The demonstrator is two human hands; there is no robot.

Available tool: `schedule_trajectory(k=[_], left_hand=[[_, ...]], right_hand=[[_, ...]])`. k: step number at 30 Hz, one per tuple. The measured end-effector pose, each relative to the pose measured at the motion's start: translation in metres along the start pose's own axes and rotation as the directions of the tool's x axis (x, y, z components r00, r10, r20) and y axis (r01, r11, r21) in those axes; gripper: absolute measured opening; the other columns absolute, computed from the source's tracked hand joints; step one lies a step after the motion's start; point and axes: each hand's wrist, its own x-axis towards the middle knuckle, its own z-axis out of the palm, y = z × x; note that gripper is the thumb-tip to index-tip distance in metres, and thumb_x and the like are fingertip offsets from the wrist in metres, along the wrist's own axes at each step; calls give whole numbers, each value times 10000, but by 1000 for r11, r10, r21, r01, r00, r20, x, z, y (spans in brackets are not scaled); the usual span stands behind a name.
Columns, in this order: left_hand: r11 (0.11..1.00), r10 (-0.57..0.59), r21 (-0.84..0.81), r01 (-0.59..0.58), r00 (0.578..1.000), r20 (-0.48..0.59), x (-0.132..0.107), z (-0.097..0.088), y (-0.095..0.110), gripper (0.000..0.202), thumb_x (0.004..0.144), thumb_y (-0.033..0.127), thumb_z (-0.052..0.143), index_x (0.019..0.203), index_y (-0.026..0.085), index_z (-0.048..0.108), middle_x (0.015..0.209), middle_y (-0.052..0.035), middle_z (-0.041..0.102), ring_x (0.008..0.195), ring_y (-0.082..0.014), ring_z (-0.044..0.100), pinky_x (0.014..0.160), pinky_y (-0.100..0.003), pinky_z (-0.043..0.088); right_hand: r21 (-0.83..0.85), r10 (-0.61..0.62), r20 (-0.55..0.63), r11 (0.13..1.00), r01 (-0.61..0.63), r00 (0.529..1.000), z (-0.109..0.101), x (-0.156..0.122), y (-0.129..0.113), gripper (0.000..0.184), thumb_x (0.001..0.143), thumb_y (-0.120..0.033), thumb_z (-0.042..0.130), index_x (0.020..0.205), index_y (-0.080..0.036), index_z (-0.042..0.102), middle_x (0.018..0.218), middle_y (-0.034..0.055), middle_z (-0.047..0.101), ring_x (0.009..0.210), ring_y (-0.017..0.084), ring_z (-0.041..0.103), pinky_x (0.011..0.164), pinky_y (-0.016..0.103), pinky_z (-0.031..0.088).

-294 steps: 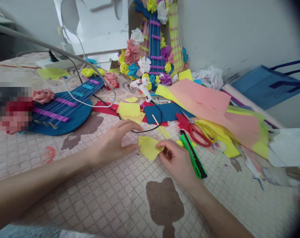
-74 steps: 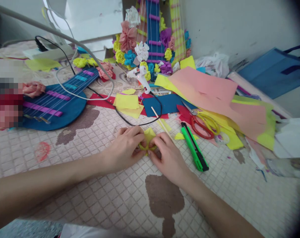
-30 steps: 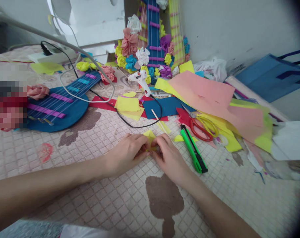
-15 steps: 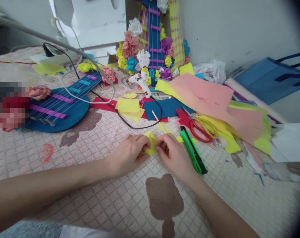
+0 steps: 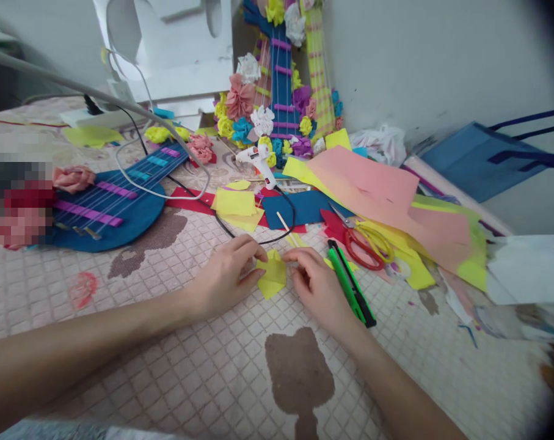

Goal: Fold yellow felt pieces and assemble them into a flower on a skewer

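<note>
A small yellow paper piece [image 5: 272,276], creased and partly folded, is held just above the quilted mat [image 5: 176,366]. My left hand [image 5: 225,274] pinches its left upper edge with thumb and forefinger. My right hand [image 5: 319,288] pinches its right upper edge, fingers curled. A thin wooden stick [image 5: 286,227] lies just beyond the paper. A green utility knife [image 5: 350,282] lies right beside my right hand.
Red-and-yellow scissors [image 5: 365,239], pink and yellow paper sheets [image 5: 386,189] and a blue felt piece [image 5: 304,206] lie at right. A white glue gun [image 5: 257,160] with black cord sits behind. A blue felt guitar [image 5: 116,201] lies at left; a flower-decorated one [image 5: 281,91] stands by the wall.
The yellow paper was a flat piece, then bunched between both hands; now it is partly unfolded and hangs between the two pinches. The hands have drawn slightly apart.
</note>
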Motion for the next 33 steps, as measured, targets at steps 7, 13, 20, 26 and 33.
schedule_trajectory(k=[7,13,20,26,33], left_hand=[[993,85,87,-86,996,17,1,3,-6,220,821,80,499,992,163,609,1033,-91,580,977,-216,548,870,-395,478],[990,74,116,-80,996,51,1,2,-4,192,822,91,501,941,166,632,1040,-88,581,978,-222,545,876,-409,464],[996,57,60,-59,998,41,1,1,-4,197,790,75,514,929,165,619,1020,-82,604,973,-221,560,871,-396,462],[998,-30,-63,31,999,17,3,1,-3,162,789,105,531,930,160,589,901,-50,632,788,-160,589,716,-294,490],[973,-98,-205,106,994,47,3,0,-1,161,808,103,493,930,160,583,852,-21,663,728,-120,609,681,-240,497]], right_hand=[[20,-23,-20,1000,24,1000,2,1,1,357,834,-34,383,1062,-212,593,1178,86,577,1102,194,555,963,401,449],[-49,66,-69,996,-70,995,6,8,0,192,810,-74,463,926,-198,553,950,69,575,886,201,607,763,357,518],[-152,142,-58,977,-149,988,14,19,2,87,776,-115,543,804,-193,515,848,45,569,790,192,575,722,340,482],[-25,154,-17,988,-155,988,11,20,8,96,755,-124,564,770,-203,511,785,18,576,757,178,566,680,307,456],[-26,170,-11,985,-170,985,11,19,7,97,783,-125,527,857,-188,536,824,28,592,722,160,572,683,306,454]])
